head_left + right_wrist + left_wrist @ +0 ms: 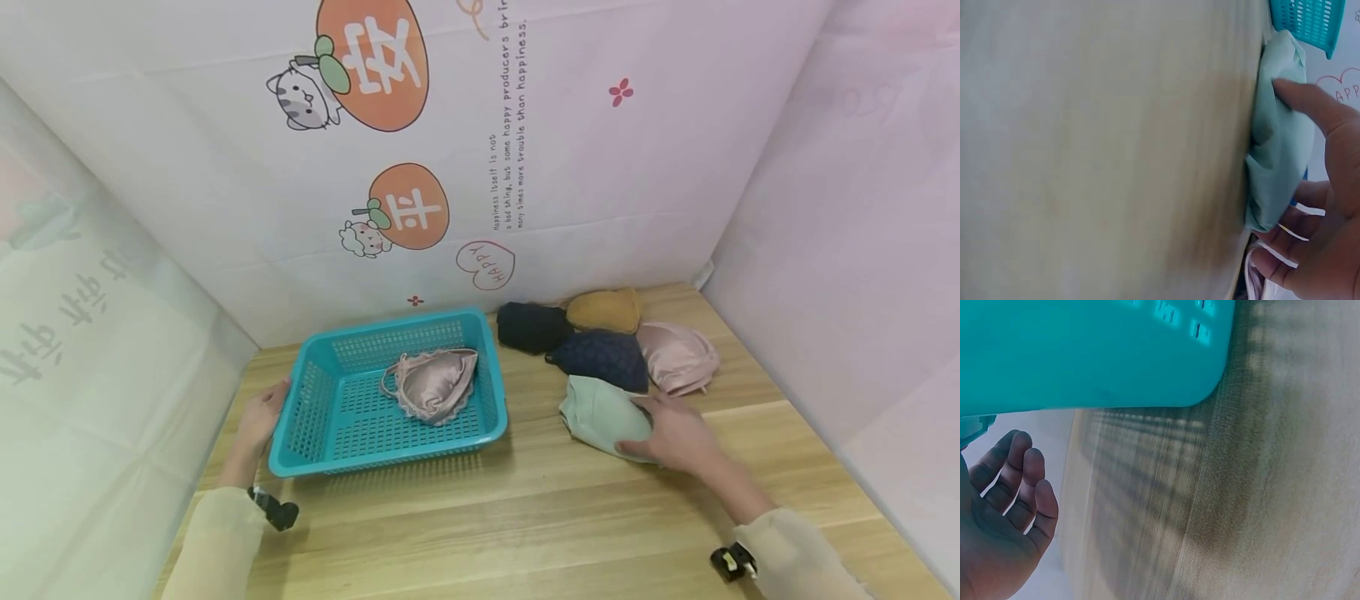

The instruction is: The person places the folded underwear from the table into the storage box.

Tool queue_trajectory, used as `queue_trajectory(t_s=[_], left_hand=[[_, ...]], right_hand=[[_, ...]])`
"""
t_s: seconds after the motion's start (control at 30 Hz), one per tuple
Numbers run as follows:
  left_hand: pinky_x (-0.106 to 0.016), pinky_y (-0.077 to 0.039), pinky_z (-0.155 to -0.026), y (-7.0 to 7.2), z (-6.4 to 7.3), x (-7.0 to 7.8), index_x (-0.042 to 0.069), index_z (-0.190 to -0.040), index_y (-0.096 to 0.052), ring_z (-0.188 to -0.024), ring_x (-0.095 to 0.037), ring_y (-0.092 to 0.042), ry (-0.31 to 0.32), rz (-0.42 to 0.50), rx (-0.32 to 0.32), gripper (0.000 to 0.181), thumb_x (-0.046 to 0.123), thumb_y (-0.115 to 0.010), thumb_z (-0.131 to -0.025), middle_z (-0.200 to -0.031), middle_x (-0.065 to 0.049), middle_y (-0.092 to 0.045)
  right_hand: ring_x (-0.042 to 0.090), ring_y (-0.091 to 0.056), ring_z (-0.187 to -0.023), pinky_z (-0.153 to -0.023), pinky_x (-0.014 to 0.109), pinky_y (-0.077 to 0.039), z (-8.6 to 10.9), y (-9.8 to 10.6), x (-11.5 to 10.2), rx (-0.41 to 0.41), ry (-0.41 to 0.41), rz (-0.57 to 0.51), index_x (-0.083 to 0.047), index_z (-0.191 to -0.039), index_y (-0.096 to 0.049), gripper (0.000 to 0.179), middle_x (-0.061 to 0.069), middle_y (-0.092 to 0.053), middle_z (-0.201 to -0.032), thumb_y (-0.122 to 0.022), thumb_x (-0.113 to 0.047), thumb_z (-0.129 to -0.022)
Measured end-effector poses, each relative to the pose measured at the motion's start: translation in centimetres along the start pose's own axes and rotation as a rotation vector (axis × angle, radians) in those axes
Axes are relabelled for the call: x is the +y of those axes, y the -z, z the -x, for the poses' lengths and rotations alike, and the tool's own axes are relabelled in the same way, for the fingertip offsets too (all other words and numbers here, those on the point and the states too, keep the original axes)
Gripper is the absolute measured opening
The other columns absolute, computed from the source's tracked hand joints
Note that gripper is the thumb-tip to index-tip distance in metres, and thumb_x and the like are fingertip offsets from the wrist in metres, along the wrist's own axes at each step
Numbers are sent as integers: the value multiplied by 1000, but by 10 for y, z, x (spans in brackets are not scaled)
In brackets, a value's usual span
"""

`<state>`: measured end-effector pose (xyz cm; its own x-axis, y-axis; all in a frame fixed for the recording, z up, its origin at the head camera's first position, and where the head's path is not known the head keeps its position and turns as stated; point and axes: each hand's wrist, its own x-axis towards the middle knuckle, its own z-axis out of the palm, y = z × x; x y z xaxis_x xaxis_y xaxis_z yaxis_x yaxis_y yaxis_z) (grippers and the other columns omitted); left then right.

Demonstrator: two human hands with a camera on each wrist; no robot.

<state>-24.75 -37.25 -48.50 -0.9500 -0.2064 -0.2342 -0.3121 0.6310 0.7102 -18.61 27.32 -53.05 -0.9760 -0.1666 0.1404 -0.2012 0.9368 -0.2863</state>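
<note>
In the head view my left hand (262,415) rests at the left rim of a turquoise plastic basket (303,400). Its fingers (1030,469) look relaxed and slightly bent beside the basket wall in the left wrist view; the thumb is hidden. A shiny pinkish-grey bra (437,386) with a lace edge lies inside the basket, toward its right. To the right, my right hand (678,433) holds a folded mint-green bra (600,412) on the table. In the right wrist view the thumb presses its near face, and the other fingers reach round the far edge.
Behind the mint-green bra lie a navy folded bra (606,358), a black one (532,325), a mustard one (604,311) and a pale pink one (677,357), close together. Printed white cloth (585,183) walls in the back and both sides of the wooden table (480,533).
</note>
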Motion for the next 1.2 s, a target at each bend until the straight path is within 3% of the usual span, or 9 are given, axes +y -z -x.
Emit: queue_trajectory(t_s=[0.17,0.7,1.1,1.2], left_hand=[[-58,-43,-107,0,-2,-2,0,-154,-32,-135,-49,-45,0,2,3,94,73,-15,-98,-153,-31,-39],[-63,-37,-112,0,-3,-3,0,-155,-30,-141,-51,-37,-2,0,-9,94,74,-14,-97,-156,-31,-34],[-61,-42,-106,0,-3,-6,1,-154,-32,-136,-50,-43,-12,0,-13,99,78,-15,-94,-153,-31,-39],[-59,-44,-103,1,-3,-7,1,-154,-33,-134,-48,-46,-20,6,-14,100,79,-17,-94,-151,-31,-41]], right_hand=[[48,-62,-110,-91,59,-51,1,-7,1,-1,-30,-18,4,-129,-61,91,29,-64,-123,-82,-60,-68],[29,-68,-88,-72,49,-55,3,-6,-10,-12,-15,-54,-2,-108,-70,56,14,-73,-102,-84,-43,-73],[13,-50,-63,-54,34,-41,-5,3,-11,14,10,-64,-10,-93,-68,38,-2,-61,-73,-84,-36,-70],[13,-50,-64,-54,33,-40,-8,6,-12,12,17,-81,-10,-98,-70,40,-2,-61,-74,-84,-36,-71]])
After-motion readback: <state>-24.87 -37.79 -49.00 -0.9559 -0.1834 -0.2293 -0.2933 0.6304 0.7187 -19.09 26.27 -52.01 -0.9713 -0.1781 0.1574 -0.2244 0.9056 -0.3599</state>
